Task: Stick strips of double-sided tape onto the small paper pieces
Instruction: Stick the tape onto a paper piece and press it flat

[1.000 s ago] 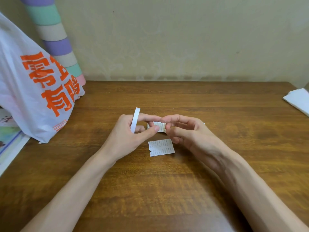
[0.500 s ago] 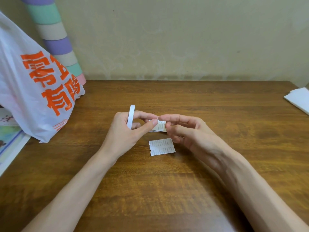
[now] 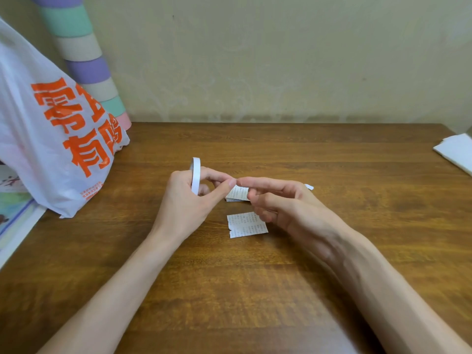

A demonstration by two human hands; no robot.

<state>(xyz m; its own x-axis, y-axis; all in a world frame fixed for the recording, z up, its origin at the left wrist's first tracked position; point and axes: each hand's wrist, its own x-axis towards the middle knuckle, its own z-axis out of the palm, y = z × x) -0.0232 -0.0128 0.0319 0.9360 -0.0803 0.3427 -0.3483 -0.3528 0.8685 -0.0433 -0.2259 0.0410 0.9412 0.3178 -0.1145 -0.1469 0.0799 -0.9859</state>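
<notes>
double-sided tape roll (image 3: 196, 175) is in the left hand (image 3: 189, 203): white, narrow, seen edge-on, upright above the knuckles, fingers curled through or round it, can't tell which. left thumb and index tips are pressed together in a pinch just right of the roll; whether a tape end sits in that pinch is too small to tell. right hand (image 3: 288, 210) comes in from the right, index finger stretched out with its tip touching the left pinch, other fingers curled under. can't tell if the right hand has hold of anything. so the hands are together at the fingertips, over the wooden table (image 3: 255, 302). printed paper piece (image 3: 237, 193) sits directly below the meeting fingertips, looks like a thin stack, right edge hidden by the right hand; can't tell if it lies on the table or is held. second paper piece (image 3: 246, 224) lies flat on the table just nearer the person, between the two hands, its right corner overlapped in view by the right hand's curled fingers, clear of the left hand. tiny white scrap (image 3: 308, 186) peeks out beyond the right knuckles. well left of the left hand: white plastic bag (image 3: 51, 129) with orange lettering, pastel-striped tube (image 3: 84, 60) leaning on the wall behind it, printed booklet (image 3: 12, 213) beside the bag. well right of the right hand: folded white paper (image 3: 457, 152) at the table edge
</notes>
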